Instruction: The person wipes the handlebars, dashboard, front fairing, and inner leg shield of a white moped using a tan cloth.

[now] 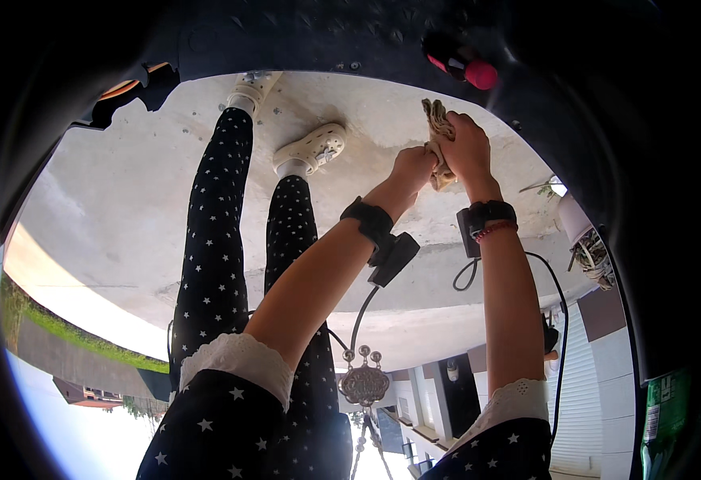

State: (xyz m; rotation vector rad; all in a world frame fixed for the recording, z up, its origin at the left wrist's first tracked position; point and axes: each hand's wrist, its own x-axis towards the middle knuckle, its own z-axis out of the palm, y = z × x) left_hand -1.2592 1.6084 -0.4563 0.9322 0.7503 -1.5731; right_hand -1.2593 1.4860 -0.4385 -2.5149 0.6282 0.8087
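Note:
A beige cloth (pixel 438 120), bunched into a twisted roll, is gripped by both hands above the pale concrete floor. My left hand (pixel 414 170) is closed round its lower part. Just to the right, my right hand (pixel 466 148) wraps the cloth higher up, and a loose folded end sticks out above the fingers. The two hands are close together. Each wrist wears a black strap with a small box, and a red bead bracelet (pixel 494 230) circles the right one.
Two legs in star-patterned trousers end in cream clogs (pixel 312 150) on the concrete floor (pixel 158 152). A black cable (pixel 562 320) runs beside my right forearm. A silver pendant (pixel 365 386) hangs low. At the right are a whitish bucket (pixel 576 218) and a green bottle (pixel 664 416).

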